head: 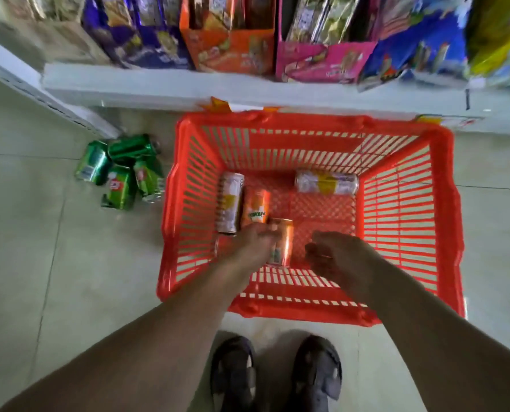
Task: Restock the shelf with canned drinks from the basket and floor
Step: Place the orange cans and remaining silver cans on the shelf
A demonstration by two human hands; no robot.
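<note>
Two hands in the red slatted plastic basket [408, 221]: my left hand [255, 243] grasps an orange metal can [282, 242]; my right hand [337, 257], loosely curled, holds nothing and should take another.

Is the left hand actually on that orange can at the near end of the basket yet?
Touching. In the head view the left hand wraps its fingers over the orange can, hiding the can's left edge, with no gap showing between them.
</note>
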